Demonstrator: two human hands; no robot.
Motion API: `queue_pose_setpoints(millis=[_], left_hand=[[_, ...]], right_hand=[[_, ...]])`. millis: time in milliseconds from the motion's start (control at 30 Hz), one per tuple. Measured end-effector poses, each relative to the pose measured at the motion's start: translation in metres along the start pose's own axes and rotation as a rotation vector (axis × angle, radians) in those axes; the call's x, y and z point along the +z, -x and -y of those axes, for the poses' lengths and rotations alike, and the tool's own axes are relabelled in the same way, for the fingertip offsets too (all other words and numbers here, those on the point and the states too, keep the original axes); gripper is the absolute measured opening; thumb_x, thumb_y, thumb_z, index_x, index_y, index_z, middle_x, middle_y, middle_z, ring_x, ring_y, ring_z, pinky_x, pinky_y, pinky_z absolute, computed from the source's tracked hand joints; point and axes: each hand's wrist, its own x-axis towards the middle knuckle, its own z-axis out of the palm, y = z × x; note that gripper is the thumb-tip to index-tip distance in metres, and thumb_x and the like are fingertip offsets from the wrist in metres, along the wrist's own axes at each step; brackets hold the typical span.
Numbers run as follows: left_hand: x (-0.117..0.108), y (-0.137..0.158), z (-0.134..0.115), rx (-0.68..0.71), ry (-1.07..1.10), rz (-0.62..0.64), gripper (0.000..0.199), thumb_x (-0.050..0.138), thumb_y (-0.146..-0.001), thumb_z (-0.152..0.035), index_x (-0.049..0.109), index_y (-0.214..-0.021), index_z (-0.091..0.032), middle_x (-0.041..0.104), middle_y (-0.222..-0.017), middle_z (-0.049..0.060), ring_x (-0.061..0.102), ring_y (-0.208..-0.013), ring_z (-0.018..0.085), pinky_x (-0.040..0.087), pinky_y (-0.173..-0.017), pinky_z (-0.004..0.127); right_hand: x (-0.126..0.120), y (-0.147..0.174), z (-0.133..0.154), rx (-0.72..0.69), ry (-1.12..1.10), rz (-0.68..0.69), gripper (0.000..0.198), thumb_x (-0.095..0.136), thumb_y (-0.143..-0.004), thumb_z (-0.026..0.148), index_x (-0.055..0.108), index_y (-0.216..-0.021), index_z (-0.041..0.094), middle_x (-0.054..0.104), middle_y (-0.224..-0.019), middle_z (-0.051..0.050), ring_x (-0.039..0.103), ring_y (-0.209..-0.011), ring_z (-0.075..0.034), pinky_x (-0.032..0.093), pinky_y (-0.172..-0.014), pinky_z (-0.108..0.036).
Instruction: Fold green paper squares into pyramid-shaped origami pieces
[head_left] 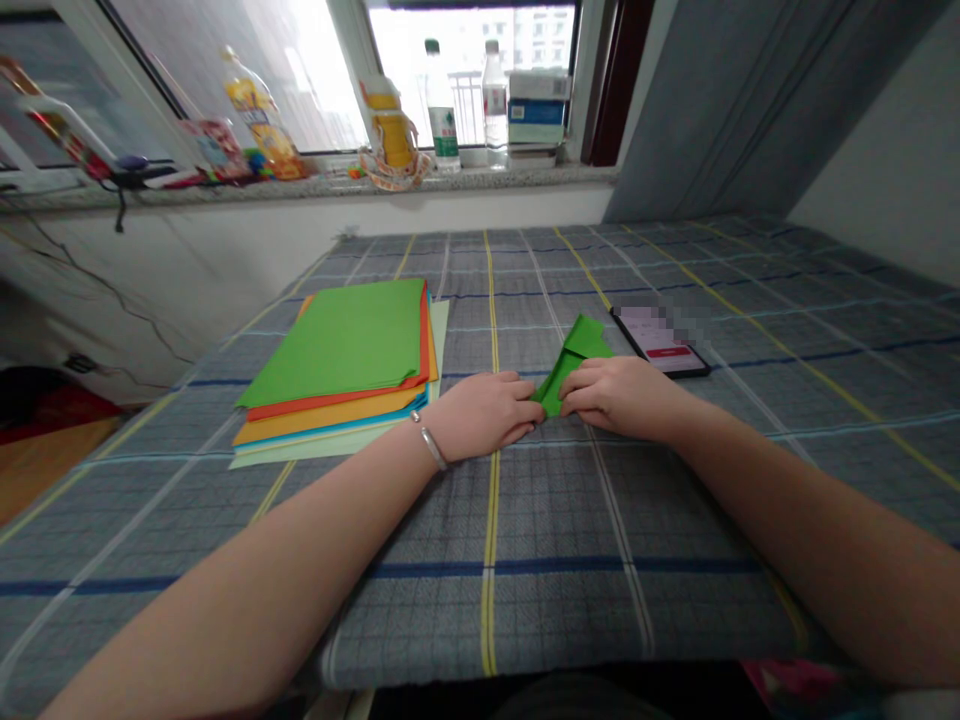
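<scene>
A folded piece of green paper (576, 345) lies on the checked cloth between my hands, with creased layers showing at its upper part. My left hand (491, 412), with a silver bangle at the wrist, has its fingers closed on the paper's lower left corner. At the lower right edge, my right hand (615, 398) pinches the same paper, and its fingers cover part of it. Just beyond my right hand rests a phone (660, 340) with a lit screen. Left of my left hand sits a stack of coloured paper (345, 335), green sheet on top.
Grey checked cloth (420, 620) covers the table. Along the windowsill (300, 195) stand a yellow-labelled bottle (262, 115), two clear bottles, a yellow container (391, 130) and boxes (537, 108). A grey curtain (720, 110) hangs at the right. Cables run down the left wall.
</scene>
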Motion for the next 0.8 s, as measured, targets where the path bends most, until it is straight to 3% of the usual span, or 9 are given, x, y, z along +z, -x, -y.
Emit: queue_pose_setpoints(millis=[633,800], left_hand=[[-0.0003,0.0013,-0.0024,-0.02,-0.021,0.001,0.026,0.043,-0.098,-0.03,0.066,-0.099,-0.02,0.063,-0.091,0.006,0.06,-0.086,0.021,0.05,-0.078,0.034],[0.0026,0.0006,-0.0029,-0.03,-0.029,-0.028,0.027,0.042,-0.098,-0.031,0.067,-0.1,-0.02,0.063,-0.09,0.006,0.06,-0.085,0.021,0.05,-0.077,0.033]], right_hand=[[-0.0034,0.0087,-0.0009,0.122,-0.071,0.022,0.02,0.056,-0.083,0.014,0.073,-0.084,0.023,0.075,-0.098,0.0,0.065,-0.095,-0.02,0.048,-0.083,-0.033],[-0.0051,0.0078,0.0021,0.133,-0.069,0.005,0.022,0.055,-0.083,0.014,0.073,-0.093,0.023,0.074,-0.098,-0.001,0.065,-0.093,-0.02,0.049,-0.081,-0.033]])
